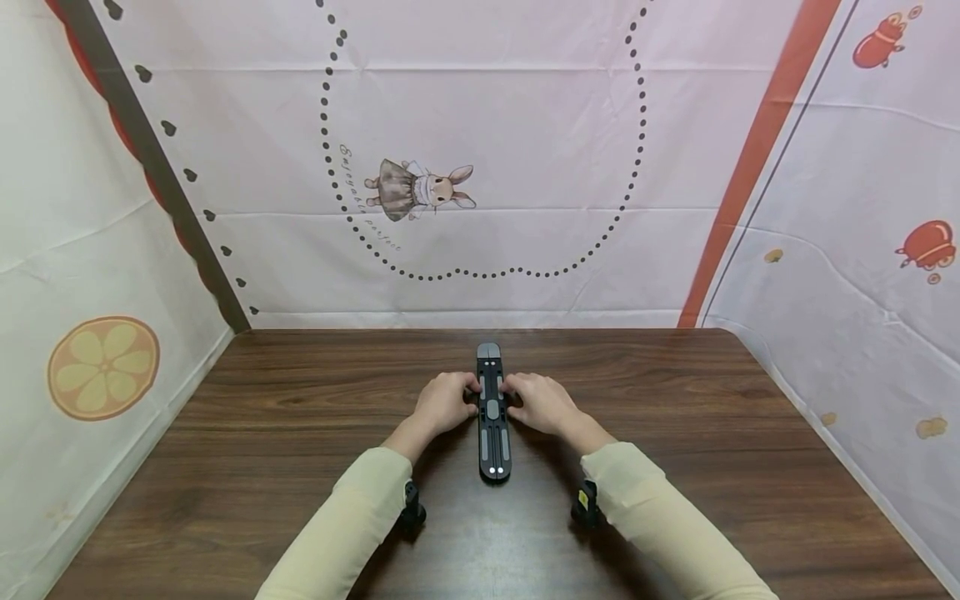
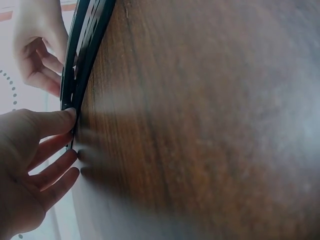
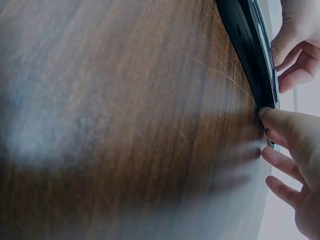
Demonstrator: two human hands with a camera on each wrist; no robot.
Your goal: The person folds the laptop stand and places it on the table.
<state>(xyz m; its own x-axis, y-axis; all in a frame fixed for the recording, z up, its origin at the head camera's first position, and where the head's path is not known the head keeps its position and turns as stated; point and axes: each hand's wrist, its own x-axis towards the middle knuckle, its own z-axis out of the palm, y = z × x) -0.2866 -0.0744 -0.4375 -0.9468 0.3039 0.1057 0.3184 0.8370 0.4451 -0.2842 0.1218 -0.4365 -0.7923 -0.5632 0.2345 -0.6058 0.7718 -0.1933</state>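
Note:
A long, slim black folded laptop stand (image 1: 493, 442) with grey pads and a grey far end lies on the table, pointing away from me. At its left edge, about midway along, my left hand (image 1: 442, 402) pinches the side between thumb and fingers. My right hand (image 1: 546, 403) grips the opposite edge at the same height. In the left wrist view, the left thumb presses the side of the stand (image 2: 89, 50) while the lower fingers spread loosely. The right wrist view has the right hand (image 3: 300, 155) likewise, thumb and forefinger at the stand's (image 3: 248, 55) edge.
The dark wood-grain table (image 1: 300, 433) extends on both sides of the stand. A printed white cloth (image 1: 525, 167) hangs behind the table and along both sides. Small black cameras (image 1: 412, 507) sit at both wrists.

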